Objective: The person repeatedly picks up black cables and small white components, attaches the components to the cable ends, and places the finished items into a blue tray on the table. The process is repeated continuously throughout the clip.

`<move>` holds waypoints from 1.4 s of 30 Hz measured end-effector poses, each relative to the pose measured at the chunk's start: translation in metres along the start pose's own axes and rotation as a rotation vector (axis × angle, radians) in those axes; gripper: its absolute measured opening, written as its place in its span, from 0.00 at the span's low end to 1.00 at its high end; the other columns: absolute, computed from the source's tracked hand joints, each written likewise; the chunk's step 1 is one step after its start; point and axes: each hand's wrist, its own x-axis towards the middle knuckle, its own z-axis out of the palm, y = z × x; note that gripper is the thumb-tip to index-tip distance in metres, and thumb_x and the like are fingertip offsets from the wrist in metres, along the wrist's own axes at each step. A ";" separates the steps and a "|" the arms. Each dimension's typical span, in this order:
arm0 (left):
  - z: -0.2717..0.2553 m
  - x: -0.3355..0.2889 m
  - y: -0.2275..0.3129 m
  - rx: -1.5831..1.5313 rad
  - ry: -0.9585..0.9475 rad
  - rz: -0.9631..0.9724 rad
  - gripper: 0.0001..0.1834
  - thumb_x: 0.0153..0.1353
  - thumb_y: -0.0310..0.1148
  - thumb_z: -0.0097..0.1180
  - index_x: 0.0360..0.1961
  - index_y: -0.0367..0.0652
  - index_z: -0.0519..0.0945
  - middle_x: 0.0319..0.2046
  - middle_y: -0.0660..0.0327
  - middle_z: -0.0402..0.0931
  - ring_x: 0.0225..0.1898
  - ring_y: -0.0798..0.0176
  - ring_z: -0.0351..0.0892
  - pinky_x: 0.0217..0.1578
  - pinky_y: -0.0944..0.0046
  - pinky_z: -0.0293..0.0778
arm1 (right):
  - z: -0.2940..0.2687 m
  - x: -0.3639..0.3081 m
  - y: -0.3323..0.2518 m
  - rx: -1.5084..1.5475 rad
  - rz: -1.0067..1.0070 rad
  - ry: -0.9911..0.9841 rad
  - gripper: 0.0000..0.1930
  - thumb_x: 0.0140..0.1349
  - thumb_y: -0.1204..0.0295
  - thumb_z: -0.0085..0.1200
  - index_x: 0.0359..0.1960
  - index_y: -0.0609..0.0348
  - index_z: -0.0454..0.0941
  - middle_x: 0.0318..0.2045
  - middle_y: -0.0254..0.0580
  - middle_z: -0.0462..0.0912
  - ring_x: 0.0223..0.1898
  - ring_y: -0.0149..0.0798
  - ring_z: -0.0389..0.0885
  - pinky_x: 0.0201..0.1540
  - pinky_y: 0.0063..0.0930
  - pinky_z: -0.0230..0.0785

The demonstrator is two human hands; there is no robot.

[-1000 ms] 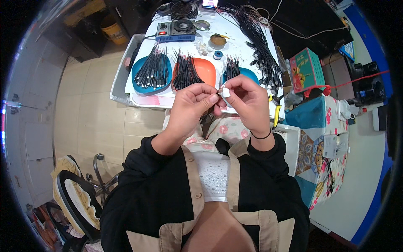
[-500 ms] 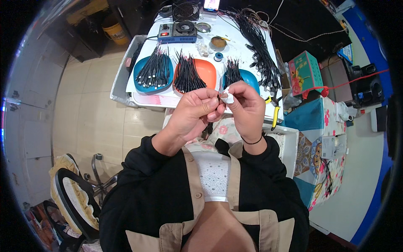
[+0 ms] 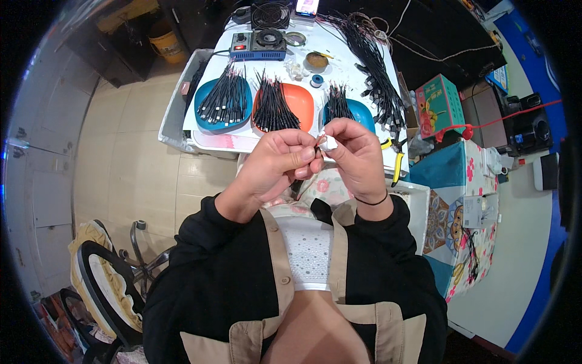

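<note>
My left hand (image 3: 282, 162) and my right hand (image 3: 359, 155) meet in front of me at the near edge of the table, fingertips almost touching. Between the left thumb and fingers is the end of a thin dark cable (image 3: 317, 149), mostly hidden by them. The right thumb and forefinger pinch at that same end, and a white wrap (image 3: 328, 143) covers the tip of the right thumb. Just beyond the hands stand an orange tray (image 3: 301, 100) and two blue trays (image 3: 213, 124) (image 3: 362, 113), each with a bundle of short black cables (image 3: 274, 108).
Yellow-handled pliers (image 3: 398, 167) lie at the table's right edge. Farther back are a solder spool (image 3: 317, 81), a round tin (image 3: 316, 62), a blue-based heating device (image 3: 259, 48), a fan (image 3: 270, 16) and a long heap of black cables (image 3: 377, 73). An office chair (image 3: 115, 285) stands at lower left.
Both hands stay together in nearly the same place. The fingertips have shifted slightly around the cable end, and the right wrist sits a touch farther right.
</note>
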 end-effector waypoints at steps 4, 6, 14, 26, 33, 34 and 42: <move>0.001 0.000 -0.005 0.015 0.040 0.113 0.08 0.60 0.25 0.57 0.41 0.35 0.76 0.29 0.53 0.78 0.23 0.71 0.72 0.25 0.75 0.68 | 0.003 -0.002 0.010 0.087 0.029 0.055 0.07 0.63 0.76 0.55 0.39 0.65 0.73 0.34 0.37 0.78 0.33 0.27 0.78 0.38 0.18 0.71; 0.001 0.001 -0.007 0.019 0.057 0.132 0.08 0.60 0.24 0.57 0.40 0.35 0.76 0.29 0.53 0.79 0.24 0.70 0.73 0.25 0.75 0.68 | 0.004 -0.003 0.013 0.107 0.012 0.064 0.07 0.63 0.76 0.55 0.40 0.65 0.72 0.33 0.37 0.78 0.33 0.27 0.78 0.38 0.18 0.71; 0.002 -0.004 -0.002 0.798 0.157 0.233 0.09 0.60 0.22 0.56 0.42 0.30 0.79 0.29 0.57 0.81 0.27 0.72 0.76 0.29 0.73 0.72 | -0.015 0.000 0.014 0.156 0.113 0.014 0.08 0.61 0.77 0.53 0.41 0.63 0.73 0.37 0.33 0.76 0.40 0.25 0.74 0.46 0.20 0.67; -0.020 0.023 -0.021 0.645 0.302 0.215 0.06 0.63 0.23 0.52 0.39 0.32 0.78 0.29 0.56 0.81 0.22 0.75 0.70 0.24 0.75 0.67 | -0.067 0.013 0.047 -0.095 0.173 0.120 0.11 0.64 0.74 0.51 0.48 0.59 0.71 0.38 0.32 0.76 0.38 0.29 0.76 0.42 0.22 0.69; -0.035 0.043 -0.024 0.474 0.359 0.187 0.06 0.66 0.25 0.49 0.39 0.32 0.74 0.30 0.52 0.80 0.20 0.77 0.64 0.23 0.76 0.62 | -0.115 0.021 0.064 -1.253 -0.097 0.304 0.09 0.52 0.80 0.57 0.36 0.62 0.76 0.31 0.43 0.75 0.27 0.40 0.77 0.31 0.29 0.70; -0.036 0.045 -0.025 0.443 0.360 0.184 0.07 0.66 0.25 0.50 0.39 0.32 0.75 0.30 0.52 0.81 0.21 0.76 0.67 0.24 0.76 0.63 | -0.115 0.020 0.069 -1.315 -0.126 0.295 0.08 0.52 0.80 0.57 0.35 0.62 0.76 0.31 0.43 0.75 0.28 0.40 0.77 0.31 0.29 0.70; -0.029 0.063 -0.033 0.265 0.462 0.244 0.09 0.65 0.25 0.51 0.42 0.29 0.76 0.40 0.48 0.80 0.42 0.61 0.82 0.43 0.65 0.79 | -0.089 0.015 0.036 -1.027 -0.140 0.462 0.06 0.54 0.82 0.56 0.33 0.64 0.74 0.30 0.36 0.77 0.29 0.30 0.79 0.30 0.21 0.70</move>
